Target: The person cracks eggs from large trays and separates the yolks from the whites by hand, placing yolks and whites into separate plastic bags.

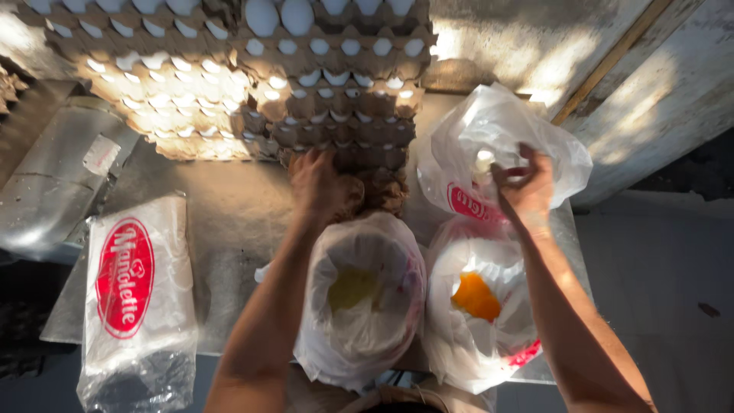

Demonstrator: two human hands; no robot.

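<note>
Two bag-lined bowls, pale yolk (353, 287) and orange yolk (475, 297); right hand (524, 187) grip pinching eggshell (484, 162), left hand (321, 187) unclear.

This looks like a rough back-room egg-breaking station rather than a home kitchen — stacked cardboard egg trays (252, 76) full of white eggs (297, 15) stand against a weathered concrete wall (535, 46). Plastic-bag-lined buckets (359, 298) (one holding orange yolk (475, 297)) sit on a worn metal worktable (229, 214) — beside a pack of printed bags (138, 298).
</note>
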